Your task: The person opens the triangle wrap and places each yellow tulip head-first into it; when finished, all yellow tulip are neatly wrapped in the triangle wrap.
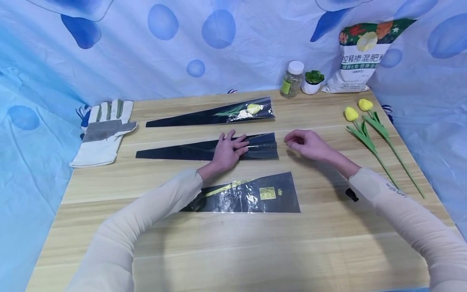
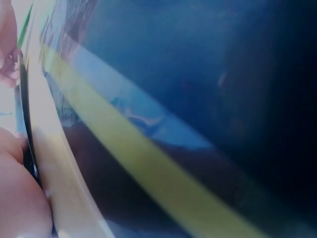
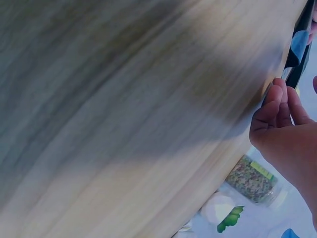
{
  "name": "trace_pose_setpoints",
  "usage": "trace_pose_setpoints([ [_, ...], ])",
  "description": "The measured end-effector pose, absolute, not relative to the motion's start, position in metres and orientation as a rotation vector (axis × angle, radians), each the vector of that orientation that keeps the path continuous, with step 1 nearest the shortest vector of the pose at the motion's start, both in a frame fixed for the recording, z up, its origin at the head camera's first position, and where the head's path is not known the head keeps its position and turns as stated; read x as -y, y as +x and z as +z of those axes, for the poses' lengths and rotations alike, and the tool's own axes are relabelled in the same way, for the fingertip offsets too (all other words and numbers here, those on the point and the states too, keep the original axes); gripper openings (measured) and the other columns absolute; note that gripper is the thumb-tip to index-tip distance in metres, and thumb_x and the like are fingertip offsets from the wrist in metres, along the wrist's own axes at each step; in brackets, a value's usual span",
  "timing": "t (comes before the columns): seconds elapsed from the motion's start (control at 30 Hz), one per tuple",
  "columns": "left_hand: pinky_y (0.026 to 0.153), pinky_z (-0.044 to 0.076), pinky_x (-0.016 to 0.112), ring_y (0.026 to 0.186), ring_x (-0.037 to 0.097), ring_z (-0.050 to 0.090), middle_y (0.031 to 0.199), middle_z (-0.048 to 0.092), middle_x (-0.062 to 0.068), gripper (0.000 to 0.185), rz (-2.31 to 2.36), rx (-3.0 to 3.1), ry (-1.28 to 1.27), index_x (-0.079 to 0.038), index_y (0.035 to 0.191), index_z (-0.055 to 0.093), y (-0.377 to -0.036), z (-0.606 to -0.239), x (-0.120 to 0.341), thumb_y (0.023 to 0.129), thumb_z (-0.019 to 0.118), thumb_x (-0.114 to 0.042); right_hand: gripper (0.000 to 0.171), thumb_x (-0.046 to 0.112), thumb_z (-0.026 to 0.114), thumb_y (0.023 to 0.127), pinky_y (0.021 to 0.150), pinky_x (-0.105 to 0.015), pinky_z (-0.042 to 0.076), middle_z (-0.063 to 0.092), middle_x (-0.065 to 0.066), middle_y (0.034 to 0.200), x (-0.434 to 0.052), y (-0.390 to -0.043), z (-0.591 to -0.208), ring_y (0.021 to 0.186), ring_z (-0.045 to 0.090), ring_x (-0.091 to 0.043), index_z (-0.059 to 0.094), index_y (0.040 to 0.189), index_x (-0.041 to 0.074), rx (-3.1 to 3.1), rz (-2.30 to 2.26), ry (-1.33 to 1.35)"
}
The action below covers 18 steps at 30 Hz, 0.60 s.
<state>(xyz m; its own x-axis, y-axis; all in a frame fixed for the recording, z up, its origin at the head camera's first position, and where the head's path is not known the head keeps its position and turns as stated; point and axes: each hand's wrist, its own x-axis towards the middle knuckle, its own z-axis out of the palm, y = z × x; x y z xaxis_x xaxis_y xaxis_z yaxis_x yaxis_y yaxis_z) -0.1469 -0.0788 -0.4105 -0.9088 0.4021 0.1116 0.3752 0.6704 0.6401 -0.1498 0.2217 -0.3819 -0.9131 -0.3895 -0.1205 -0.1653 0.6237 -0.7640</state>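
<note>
My left hand (image 1: 226,153) rests with spread fingers on the middle black flower sleeve (image 1: 175,150), a long tapering wrapper lying flat. Just off the wide right end of that sleeve is my right hand (image 1: 309,144), its fingers loosely bent towards the thumb, with nothing visible between them. The right wrist view shows these bent fingers (image 3: 280,99) beside the sleeve's end. Under my left forearm lies a second black sleeve (image 1: 251,196) with a gold print and stripe; its narrow end is hidden. A third sleeve (image 1: 182,118) at the back holds a yellow tulip (image 1: 254,108).
Two yellow tulips (image 1: 366,129) with green stems lie at the right. A work glove (image 1: 103,134) lies at the left. Along the back edge stand a jar of granules (image 1: 292,80), a small potted plant (image 1: 312,83) and a fertilizer bag (image 1: 361,61).
</note>
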Motion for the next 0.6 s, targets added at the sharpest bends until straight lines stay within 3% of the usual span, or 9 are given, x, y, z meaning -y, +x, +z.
trace_pose_setpoints([
  [0.6, 0.119, 0.007, 0.056, 0.141, 0.042, 0.035, 0.135, 0.059, 0.016, 0.024, 1.44, -2.779, 0.718, 0.0, 0.116, 0.072, -0.1454, -0.4174, 0.0811, 0.094, 0.07, -0.008, 0.025, 0.01, 0.062, 0.098, 0.084, -0.036, 0.049, 0.068, -0.016, 0.107, -0.2177, -0.1438, -0.3799, 0.096, 0.06, -0.026, 0.064, 0.12, -0.003, -2.554, -1.226, -0.465],
])
